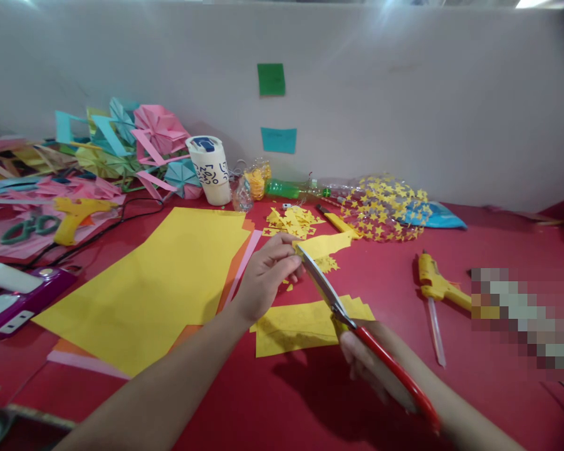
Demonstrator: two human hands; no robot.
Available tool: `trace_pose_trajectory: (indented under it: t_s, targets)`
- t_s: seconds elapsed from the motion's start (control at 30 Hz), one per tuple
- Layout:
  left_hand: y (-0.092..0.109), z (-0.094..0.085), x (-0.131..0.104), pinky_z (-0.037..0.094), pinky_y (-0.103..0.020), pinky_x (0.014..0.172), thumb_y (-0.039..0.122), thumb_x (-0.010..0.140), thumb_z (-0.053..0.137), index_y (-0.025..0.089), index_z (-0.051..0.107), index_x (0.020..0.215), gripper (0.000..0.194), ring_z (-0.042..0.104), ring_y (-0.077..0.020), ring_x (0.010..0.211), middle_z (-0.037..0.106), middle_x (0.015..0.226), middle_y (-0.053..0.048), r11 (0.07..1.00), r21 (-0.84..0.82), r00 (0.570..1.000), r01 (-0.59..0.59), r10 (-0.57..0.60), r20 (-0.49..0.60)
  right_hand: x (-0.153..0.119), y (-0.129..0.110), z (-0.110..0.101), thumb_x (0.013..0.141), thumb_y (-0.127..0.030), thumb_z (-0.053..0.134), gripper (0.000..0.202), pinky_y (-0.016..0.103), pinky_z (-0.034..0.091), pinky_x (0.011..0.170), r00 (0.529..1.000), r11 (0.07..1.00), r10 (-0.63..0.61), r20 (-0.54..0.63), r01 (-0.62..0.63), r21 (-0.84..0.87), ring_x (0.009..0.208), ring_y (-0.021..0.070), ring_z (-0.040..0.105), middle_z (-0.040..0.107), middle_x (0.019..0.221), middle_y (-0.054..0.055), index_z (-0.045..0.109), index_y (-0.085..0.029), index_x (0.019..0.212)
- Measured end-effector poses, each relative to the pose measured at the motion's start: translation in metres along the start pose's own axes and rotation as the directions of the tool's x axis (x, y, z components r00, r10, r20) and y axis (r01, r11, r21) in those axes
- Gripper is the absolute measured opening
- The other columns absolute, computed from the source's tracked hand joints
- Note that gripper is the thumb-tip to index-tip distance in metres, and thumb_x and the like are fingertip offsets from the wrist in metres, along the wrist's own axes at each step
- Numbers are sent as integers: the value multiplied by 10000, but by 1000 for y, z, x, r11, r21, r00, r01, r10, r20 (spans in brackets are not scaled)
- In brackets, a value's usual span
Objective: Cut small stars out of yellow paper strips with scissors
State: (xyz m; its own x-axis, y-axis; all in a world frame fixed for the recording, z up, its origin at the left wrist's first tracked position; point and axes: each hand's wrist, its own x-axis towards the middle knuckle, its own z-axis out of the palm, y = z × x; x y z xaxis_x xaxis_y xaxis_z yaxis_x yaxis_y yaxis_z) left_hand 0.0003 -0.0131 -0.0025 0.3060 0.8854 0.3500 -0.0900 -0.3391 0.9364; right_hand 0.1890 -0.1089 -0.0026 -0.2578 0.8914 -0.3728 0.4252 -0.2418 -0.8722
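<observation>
Near the middle of the head view, my left hand (270, 272) pinches a strip of yellow paper (326, 244) that reaches to the right. My right hand (369, 357) is closed round red-handled scissors (392, 369). The scissors point up and left, their blade tips at the paper by my left fingertips, and the blades look nearly closed. Below the blades lie yellow paper pieces (296, 329) with stepped edges. Behind my left hand is a pile of small yellow scraps and stars (294, 220).
Large yellow sheets (155, 282) lie left. Yellow glue guns are at left (78, 216) and right (435, 275). Along the wall stand folded paper shapes (160, 128), a white cup (210, 169), a green bottle (286, 189) and a star-covered clear object (385, 207).
</observation>
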Motion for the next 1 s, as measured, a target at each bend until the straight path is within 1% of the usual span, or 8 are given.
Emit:
trace_pose_trajectory:
  t_s: [0.17,0.27,0.43,0.63,0.8,0.87,0.93,1.0]
  targets:
    - [-3,-2,0,427,-269,623,187,861,496,171,611,597,289,515,-137,724,526,694,-32,999,-49,999,16,-15,32,-1,-2,0,846,-563,479,429,196,306,364,999,999,-40,-14,40,5,311,41,370,492,492,-52,364,-219,618]
    - [-2,-3,0,411,-279,634,174,865,488,173,600,587,299,506,-130,692,516,663,-24,1000,-24,1000,2,-1,27,-2,-3,-1,845,-553,476,406,185,228,308,1000,1000,-9,-22,9,12,296,44,357,480,475,-53,378,-220,635]
    - [-1,-3,-1,399,-293,648,166,865,483,178,600,586,303,488,-130,669,511,639,-21,1000,-2,1000,0,0,23,-2,-2,0,801,-564,556,422,174,229,290,999,999,23,-34,-22,38,305,45,366,510,501,-35,398,-215,624]
    - [0,-4,-1,367,-254,521,177,823,502,164,568,537,294,465,-107,573,484,598,-10,981,-168,995,95,-90,32,-3,4,0,814,-600,506,440,187,242,308,991,995,-10,-137,23,96,299,66,358,445,422,-56,402,-220,617]
    - [-1,-5,2,290,-223,449,180,721,501,152,461,473,253,410,-76,452,399,498,19,769,-507,921,390,-327,213,3,12,-13,826,-544,548,361,222,366,398,917,983,-116,-382,162,89,387,111,458,476,455,-53,477,-216,694]
    - [-4,-3,2,286,-215,446,172,693,513,148,451,473,230,405,-70,437,383,477,28,702,-540,886,464,-377,271,7,14,-18,818,-510,576,320,228,394,434,885,979,-134,-446,188,79,405,104,467,531,516,-46,504,-210,730]
    - [-7,-1,0,284,-210,444,163,675,524,141,451,473,216,404,-64,428,400,480,26,673,-530,857,516,-398,328,12,14,-21,785,-477,618,289,223,393,443,867,980,-111,-485,177,92,410,111,467,477,450,-73,507,-212,751]
    - [-10,2,-2,275,-212,438,167,670,521,138,454,476,207,398,-62,409,399,469,27,660,-504,828,557,-396,396,14,12,-21,755,-450,638,276,206,369,413,889,982,-76,-451,145,120,396,102,452,482,448,-77,508,-207,759]
